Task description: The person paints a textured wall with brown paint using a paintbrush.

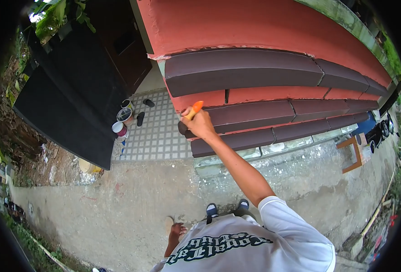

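Brush (192,112) in R hand (200,126) at brown band (255,112) edge, open concrete (132,199) below.

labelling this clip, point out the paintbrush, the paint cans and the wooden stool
paintbrush (195,108), head view, on its orange handle
paint cans (124,115), head view, on the middle can's top
wooden stool (357,153), head view, on its upright leg

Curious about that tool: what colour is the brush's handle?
Orange; the head view shows the brush handle best.
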`<state>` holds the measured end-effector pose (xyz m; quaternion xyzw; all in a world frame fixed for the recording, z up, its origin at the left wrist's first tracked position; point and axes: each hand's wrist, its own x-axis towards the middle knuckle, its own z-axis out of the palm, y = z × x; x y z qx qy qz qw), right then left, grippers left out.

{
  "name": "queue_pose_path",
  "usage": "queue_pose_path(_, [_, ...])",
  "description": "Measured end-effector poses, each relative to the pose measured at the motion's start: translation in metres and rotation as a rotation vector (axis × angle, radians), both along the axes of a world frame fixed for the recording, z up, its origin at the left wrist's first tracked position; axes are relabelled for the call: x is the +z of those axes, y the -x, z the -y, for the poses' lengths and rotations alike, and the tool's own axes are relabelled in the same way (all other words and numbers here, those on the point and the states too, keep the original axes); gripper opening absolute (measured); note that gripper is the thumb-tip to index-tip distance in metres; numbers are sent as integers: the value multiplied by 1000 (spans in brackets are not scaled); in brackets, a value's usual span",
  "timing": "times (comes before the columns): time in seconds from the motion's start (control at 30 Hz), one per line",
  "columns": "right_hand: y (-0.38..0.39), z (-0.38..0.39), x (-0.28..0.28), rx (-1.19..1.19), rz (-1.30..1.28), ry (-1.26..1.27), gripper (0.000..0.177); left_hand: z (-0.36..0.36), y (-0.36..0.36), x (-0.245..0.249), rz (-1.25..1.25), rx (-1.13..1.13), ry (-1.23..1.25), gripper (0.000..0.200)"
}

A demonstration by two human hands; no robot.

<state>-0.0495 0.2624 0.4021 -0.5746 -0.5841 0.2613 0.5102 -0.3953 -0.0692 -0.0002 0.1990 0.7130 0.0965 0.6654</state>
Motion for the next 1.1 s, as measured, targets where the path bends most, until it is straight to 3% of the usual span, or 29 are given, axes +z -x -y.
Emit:
queue_pose_path(0.1, [-26,13,17,-63,19,102,15,-13,0,4,25,38,-9,38])
queue_pose_path(0.13, [-38,13,11,-103,101,-16,19,-15,-1,7,27,22,-17,38])
queue_pose_path(0.2, [-72,14,6,-115,164,-17,18,-19,-2,12,29,-12,-34,38])
queue_pose_path(0.3, [-130,19,4,-161,69,91,14,-24,0,0,44,-64,-14,39])
queue_pose_path(0.4, [-190,36,11,-225,44,140,14,-23,-2,8,-12,-334,-129,40])
queue_pose_path(0.5, [-248,54,13,-336,82,122,15,-34,-8,5,7,-227,20,41])
queue_pose_path(0.63, [-309,79,24,-488,164,153,17,-34,-17,11,-49,-488,-194,41])
queue_pose_path(0.8, [-371,98,23,-648,218,156,16,-48,-30,-12,35,-346,-147,38])
queue_pose_path(0.93, [-406,115,15,-737,205,94,18,-46,-56,4,-21,-496,-265,37])
queue_pose_path(1.03, [-429,130,3,-738,35,54,17,-41,-84,23,-62,-562,-255,37])
queue_pose_path(1.1, [-441,138,-10,-658,-255,-63,16,-33,-106,36,-89,-566,-259,36])
